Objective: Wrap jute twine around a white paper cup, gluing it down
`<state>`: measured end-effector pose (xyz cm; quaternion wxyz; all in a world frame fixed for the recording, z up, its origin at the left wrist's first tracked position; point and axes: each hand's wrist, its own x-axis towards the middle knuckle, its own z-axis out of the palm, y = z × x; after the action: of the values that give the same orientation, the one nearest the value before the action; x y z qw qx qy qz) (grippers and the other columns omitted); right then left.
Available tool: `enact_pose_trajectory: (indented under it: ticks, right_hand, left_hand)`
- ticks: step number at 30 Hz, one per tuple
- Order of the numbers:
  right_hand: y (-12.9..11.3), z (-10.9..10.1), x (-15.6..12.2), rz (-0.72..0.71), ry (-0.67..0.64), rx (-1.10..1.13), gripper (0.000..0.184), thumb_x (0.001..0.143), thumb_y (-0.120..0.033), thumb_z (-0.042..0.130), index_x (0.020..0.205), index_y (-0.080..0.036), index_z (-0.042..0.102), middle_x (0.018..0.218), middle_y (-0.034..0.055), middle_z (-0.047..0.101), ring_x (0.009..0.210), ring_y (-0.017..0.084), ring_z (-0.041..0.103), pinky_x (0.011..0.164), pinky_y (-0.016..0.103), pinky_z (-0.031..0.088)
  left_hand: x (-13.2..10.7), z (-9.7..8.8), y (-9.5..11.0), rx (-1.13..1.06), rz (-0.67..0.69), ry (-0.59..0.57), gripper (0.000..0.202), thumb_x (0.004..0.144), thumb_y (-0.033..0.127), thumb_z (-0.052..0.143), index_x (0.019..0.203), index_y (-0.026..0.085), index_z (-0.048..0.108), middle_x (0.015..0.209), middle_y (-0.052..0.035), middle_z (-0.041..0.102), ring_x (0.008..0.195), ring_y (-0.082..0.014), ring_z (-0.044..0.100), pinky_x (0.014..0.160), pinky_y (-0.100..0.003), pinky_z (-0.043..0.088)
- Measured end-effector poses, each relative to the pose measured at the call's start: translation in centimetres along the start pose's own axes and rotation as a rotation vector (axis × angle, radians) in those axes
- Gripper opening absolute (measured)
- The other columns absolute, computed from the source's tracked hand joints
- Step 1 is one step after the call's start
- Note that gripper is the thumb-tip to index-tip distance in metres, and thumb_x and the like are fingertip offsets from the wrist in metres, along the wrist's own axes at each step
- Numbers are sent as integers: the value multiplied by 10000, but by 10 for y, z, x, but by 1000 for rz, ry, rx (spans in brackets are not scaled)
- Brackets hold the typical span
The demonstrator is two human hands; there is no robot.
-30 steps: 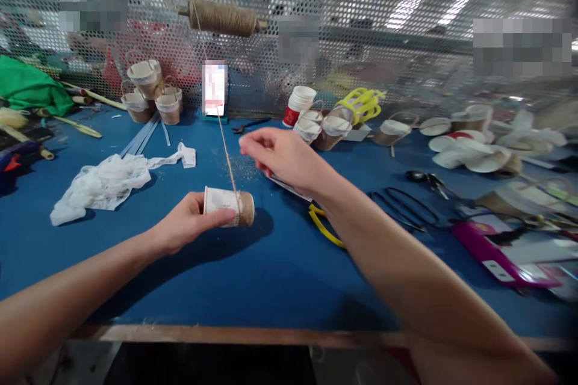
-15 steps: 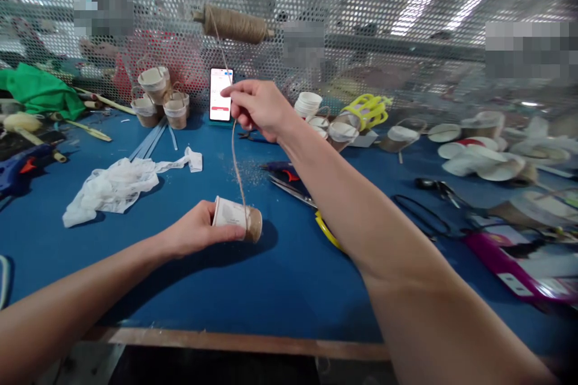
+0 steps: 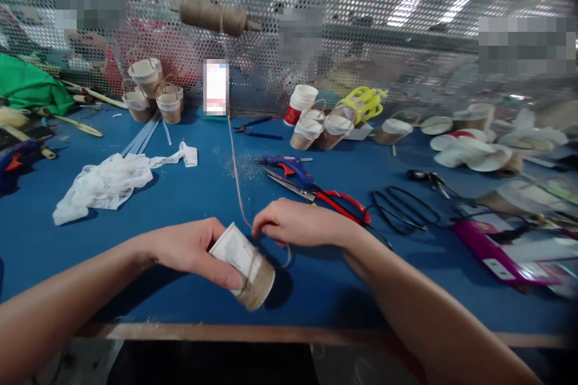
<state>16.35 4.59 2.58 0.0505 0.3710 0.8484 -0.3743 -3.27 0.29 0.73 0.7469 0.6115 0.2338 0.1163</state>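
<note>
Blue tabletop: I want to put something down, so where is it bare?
Bare blue tabletop shows between the white fabric and left arm, and between the held cup, right arm and wooden front edge. It is crowded at right, from glue gun to purple item, and along the back, with burlap cups.

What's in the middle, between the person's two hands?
In the head view, a paper cup is there, tilted. The left hand grips it, and the right hand holds string beside it.
</note>
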Motion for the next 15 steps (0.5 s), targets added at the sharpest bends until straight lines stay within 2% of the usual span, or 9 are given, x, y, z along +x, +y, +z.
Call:
enact_pose_trajectory:
  ticks: [2,5,7,8,9,11,13,15]
  right_hand:
    - [0,0,2,50,131,102,296,759,-121,385,941,-146,618,566,-8,580,419,82,485,432,214,389]
    - [4,-1,10,115,466,90,329,792,-194,429,1094,-127,544,791,58,627,521,103,535,508,249,428]
    - [7,-3,12,131,625,5,284,785,-236,483,1030,-128,579,927,99,611,669,138,561,653,299,434]
    - [8,-3,11,128,650,-10,244,795,-274,483,947,-132,610,928,103,610,715,153,558,696,317,420]
    - [8,-4,9,118,628,11,258,814,-324,459,853,-137,632,887,97,619,729,161,556,707,323,412]
    - [6,-3,3,67,490,131,410,844,-437,378,730,-149,646,775,76,638,717,163,561,685,314,414]
    - [3,0,0,-13,316,310,501,857,-495,307,774,-148,658,814,67,655,761,160,571,715,309,416]
    - [-1,6,1,-83,209,449,513,864,-503,278,858,-153,653,909,55,651,852,160,562,788,314,403]
  left_hand:
    - [0,-1,0,11,7,11,59,691,178,641,723,133,661,597,21,567,545,-77,468,542,-169,412]
    - [0,-3,0,24,37,119,76,690,198,641,723,132,655,602,27,563,541,-70,459,536,-162,400]
    - [0,-4,1,42,64,237,87,691,209,636,732,134,648,608,33,560,539,-66,452,537,-162,391]
    - [0,-5,1,64,74,294,98,694,214,630,748,134,643,619,33,560,544,-67,450,537,-165,387]
    - [0,-5,1,97,82,342,111,697,218,623,766,132,637,629,31,560,549,-69,448,535,-169,382]
    - [1,-4,1,189,89,393,126,705,227,607,774,123,619,625,30,540,542,-72,428,514,-175,365]
    - [2,-2,-1,294,87,392,122,715,239,588,720,117,589,585,39,489,519,-67,385,478,-170,336]
    - [3,0,-3,387,91,357,153,726,244,568,640,119,543,546,51,428,501,-62,344,451,-166,310]
